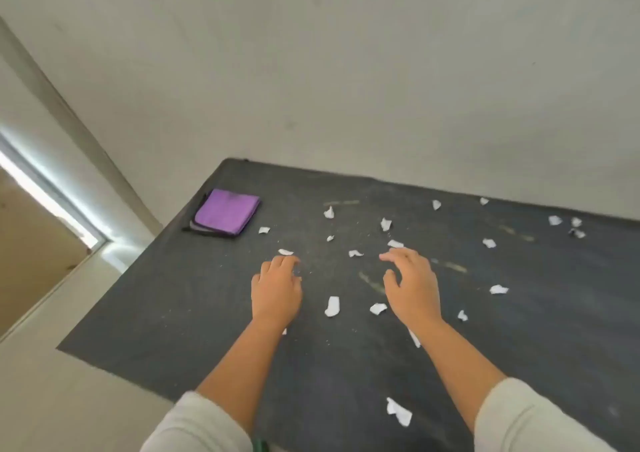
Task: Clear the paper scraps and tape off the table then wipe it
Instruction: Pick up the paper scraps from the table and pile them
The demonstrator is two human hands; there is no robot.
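Several torn white paper scraps (332, 306) lie scattered over the dark grey table (180, 299). Faint strips of tape (372, 282) stick to the surface near the middle, and another strip of tape (343, 203) lies farther back. My left hand (276, 292) hovers palm down, its fingers loosely curled, just short of a small scrap (285, 252). My right hand (412, 287) is spread over the table with relaxed fingers reaching towards a scrap (395, 244). Neither hand holds anything.
A folded purple cloth (227, 216) lies at the table's back left corner. A pale wall runs along the table's far edge. The table's left edge drops to a light floor, with a door frame (52, 188) beyond it.
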